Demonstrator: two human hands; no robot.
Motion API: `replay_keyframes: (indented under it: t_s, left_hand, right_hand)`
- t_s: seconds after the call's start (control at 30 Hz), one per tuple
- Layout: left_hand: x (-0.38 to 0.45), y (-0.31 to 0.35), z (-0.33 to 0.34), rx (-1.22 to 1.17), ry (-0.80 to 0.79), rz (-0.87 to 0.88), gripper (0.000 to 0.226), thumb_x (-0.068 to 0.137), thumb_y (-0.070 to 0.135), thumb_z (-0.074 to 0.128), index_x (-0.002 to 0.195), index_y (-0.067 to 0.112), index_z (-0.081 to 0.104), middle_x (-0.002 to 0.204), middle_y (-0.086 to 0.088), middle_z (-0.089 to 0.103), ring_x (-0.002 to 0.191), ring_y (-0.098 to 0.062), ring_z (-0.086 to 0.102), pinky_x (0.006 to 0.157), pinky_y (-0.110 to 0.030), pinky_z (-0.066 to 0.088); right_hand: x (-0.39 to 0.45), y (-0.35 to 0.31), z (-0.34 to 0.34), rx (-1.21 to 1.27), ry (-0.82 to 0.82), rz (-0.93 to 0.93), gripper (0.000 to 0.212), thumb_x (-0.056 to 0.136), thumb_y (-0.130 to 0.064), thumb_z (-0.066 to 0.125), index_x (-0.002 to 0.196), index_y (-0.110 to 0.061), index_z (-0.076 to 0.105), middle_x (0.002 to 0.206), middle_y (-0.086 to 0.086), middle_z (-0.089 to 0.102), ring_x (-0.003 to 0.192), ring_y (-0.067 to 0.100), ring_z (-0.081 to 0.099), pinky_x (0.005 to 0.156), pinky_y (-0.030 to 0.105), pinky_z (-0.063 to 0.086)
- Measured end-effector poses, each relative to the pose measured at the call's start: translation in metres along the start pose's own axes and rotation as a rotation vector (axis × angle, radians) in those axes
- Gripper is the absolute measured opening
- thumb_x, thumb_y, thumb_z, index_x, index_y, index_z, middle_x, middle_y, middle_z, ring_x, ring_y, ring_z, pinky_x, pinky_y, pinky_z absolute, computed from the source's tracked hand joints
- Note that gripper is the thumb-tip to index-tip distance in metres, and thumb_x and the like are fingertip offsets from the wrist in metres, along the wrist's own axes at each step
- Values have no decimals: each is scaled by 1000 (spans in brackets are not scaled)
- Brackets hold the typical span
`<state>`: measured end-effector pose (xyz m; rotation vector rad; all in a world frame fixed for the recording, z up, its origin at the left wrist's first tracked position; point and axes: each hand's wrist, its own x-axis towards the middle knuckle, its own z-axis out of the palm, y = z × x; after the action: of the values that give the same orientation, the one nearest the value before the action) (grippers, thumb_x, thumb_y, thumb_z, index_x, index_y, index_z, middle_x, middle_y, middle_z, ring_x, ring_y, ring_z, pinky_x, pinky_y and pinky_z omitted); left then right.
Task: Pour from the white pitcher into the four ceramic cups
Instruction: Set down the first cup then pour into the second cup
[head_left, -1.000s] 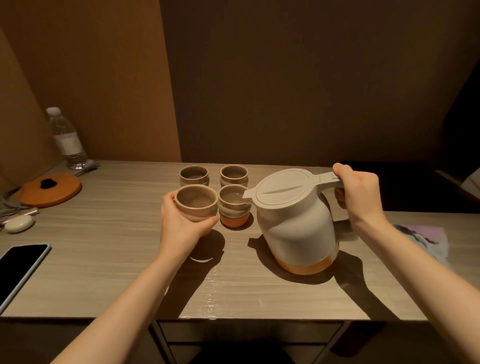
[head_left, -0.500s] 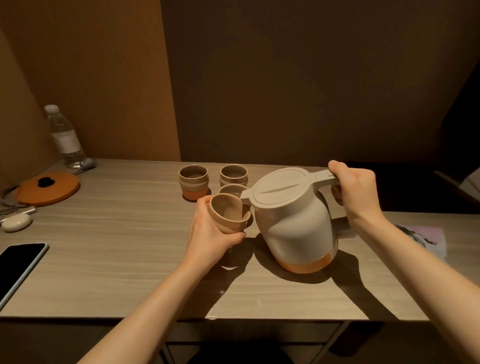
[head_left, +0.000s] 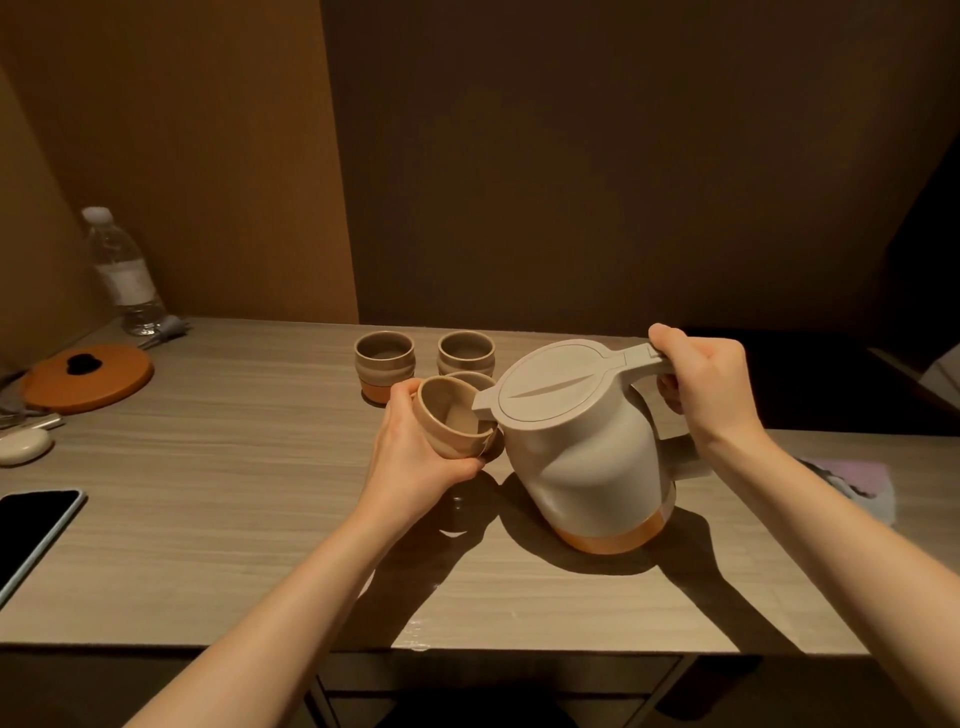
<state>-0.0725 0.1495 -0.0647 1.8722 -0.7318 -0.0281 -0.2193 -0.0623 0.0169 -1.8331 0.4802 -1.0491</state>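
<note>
Tilting toward the spout, the held cup (head_left: 451, 422) sits lifted off the table (head_left: 218, 499) in the left hand (head_left: 415, 457), fingers wrapped around its wall, its mouth angled right and almost touching the pitcher's spout (head_left: 480, 404). Right hand (head_left: 706, 387) is clamped on the handle of the white pitcher (head_left: 582, 447), fingers curled under, thumb on top by the lid hinge. The pitcher leans left, though its orange base looks to be on the tabletop. No stream visible at the spout, so this reads as the line-up for a pour into this cup. Three more cups wait behind: two at the back (head_left: 384, 358) (head_left: 466, 353), one (head_left: 475, 378) mostly hidden behind the held cup. Whether any holds liquid, can't tell. Next up: more tilt on the pitcher, spout over the rim, cup kept steady beneath, as a gap there would mean a spill.
</note>
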Motion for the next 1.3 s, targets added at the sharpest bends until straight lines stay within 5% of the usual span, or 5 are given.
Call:
replay_keyframes:
  t_s: [0.33, 0.7, 0.83, 1.3]
  left_hand:
    - [9, 2, -6, 114, -28, 39, 99, 52, 26, 93, 128, 33, 31, 131, 6, 48, 124, -16, 46, 99, -40, 48]
    - [11, 0, -7, 168, -18, 82, 99, 50, 29, 92, 127, 36, 31, 130, 8, 47, 124, -16, 44, 97, -35, 46]
    - [8, -2, -6, 160, -5, 74, 100, 51, 27, 92, 130, 33, 31, 131, 7, 47, 124, -15, 45, 96, -32, 44]
    - [3, -5, -9, 156, 7, 51, 102, 51, 30, 92, 136, 29, 36, 135, 6, 47, 126, -15, 44, 102, -38, 44]
  right_hand:
    - [0, -1, -1, -14, -19, -13, 50, 94, -26, 54, 53, 1, 51, 47, 8, 40, 41, 9, 35, 45, 18, 31]
    - [2, 0, 0, -23, -22, -16, 54, 94, -28, 54, 57, 12, 52, 49, 9, 41, 43, 12, 36, 47, 19, 33]
    - [3, -1, 2, -39, -30, -19, 51, 94, -28, 54, 54, 3, 53, 48, 8, 42, 42, 9, 37, 47, 19, 33]
    - [3, -9, 8, -56, -48, -45, 51, 94, -25, 55, 55, 9, 53, 47, 8, 41, 40, 9, 35, 46, 17, 32]
